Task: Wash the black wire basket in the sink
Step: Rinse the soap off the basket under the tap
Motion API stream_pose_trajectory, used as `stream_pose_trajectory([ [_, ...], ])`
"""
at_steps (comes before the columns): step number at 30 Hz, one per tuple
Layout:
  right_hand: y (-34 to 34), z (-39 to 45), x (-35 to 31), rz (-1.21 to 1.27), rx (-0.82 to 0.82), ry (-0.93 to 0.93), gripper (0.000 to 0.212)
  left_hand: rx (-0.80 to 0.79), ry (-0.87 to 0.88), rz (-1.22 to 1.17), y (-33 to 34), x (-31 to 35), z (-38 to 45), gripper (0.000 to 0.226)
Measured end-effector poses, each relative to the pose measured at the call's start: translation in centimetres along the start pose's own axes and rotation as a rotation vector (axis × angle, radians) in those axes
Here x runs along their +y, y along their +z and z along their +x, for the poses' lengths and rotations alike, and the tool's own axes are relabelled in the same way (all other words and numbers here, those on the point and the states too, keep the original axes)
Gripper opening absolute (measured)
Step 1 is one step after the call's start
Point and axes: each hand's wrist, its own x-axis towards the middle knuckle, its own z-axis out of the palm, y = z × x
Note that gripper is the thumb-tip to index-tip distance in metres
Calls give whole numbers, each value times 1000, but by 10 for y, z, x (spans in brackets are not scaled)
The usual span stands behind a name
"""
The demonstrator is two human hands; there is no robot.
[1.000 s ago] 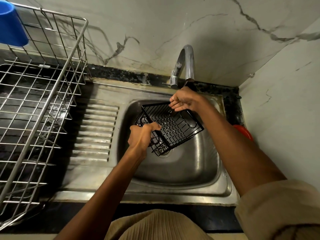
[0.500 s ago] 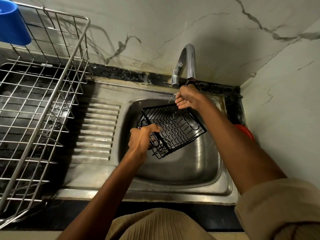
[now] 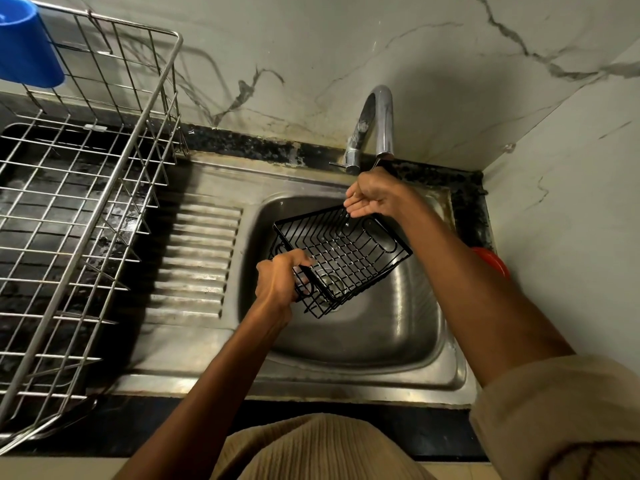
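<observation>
The black wire basket (image 3: pixel 349 252) hangs tilted over the steel sink (image 3: pixel 391 327), its near corner low above the drain. My left hand (image 3: pixel 280 278) is shut on the basket's near left rim. My right hand (image 3: pixel 375 197) is just above the basket's far rim, right under the spout of the chrome tap (image 3: pixel 381 119). Its fingers are curled in loosely and nothing shows in them. A few water drops fall from that hand onto the wires.
A large steel wire dish rack (image 3: pixel 79 216) stands on the black counter at the left, with a blue cup (image 3: pixel 26 46) at its far corner. The ribbed drainboard (image 3: pixel 197 261) lies between rack and sink. A red object (image 3: pixel 493 265) sits by the right wall.
My right hand has let go of the basket's far rim and risen to the tap's spout. The left hand keeps its grip, and the basket has shifted slightly.
</observation>
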Motion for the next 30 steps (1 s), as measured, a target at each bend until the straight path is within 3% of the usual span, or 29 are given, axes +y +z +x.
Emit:
stream_pose_trajectory([
  [2, 0, -3, -2, 26, -52, 11, 37, -17, -6, -23, 0, 2, -3, 99],
  [5, -2, -3, -2, 49, -54, 12, 38, -66, -32, -46, 1, 5, -7, 12],
  [16, -9, 14, 10, 12, 138, -23, 26, -78, -11, -7, 3, 1, -6, 28],
  [19, -10, 19, 14, 24, 162, -26, 24, -59, -5, -39, 4, 4, -10, 11],
  [24, -13, 23, 19, 65, 168, -69, 23, -47, -21, -65, 4, 8, -19, 4],
  [25, -13, 26, 20, 66, 172, -77, 22, -24, -44, -71, 4, 7, -21, 12],
  [27, -12, 31, 22, -9, 212, -113, 22, 35, -71, -89, 2, -1, -16, 80],
  [28, -12, 35, 24, -102, 266, -145, 21, 59, -71, -98, 2, -8, -13, 100],
  [30, -11, 36, 31, -309, 351, -189, 21, 90, -63, -95, 2, -25, -8, 113],
])
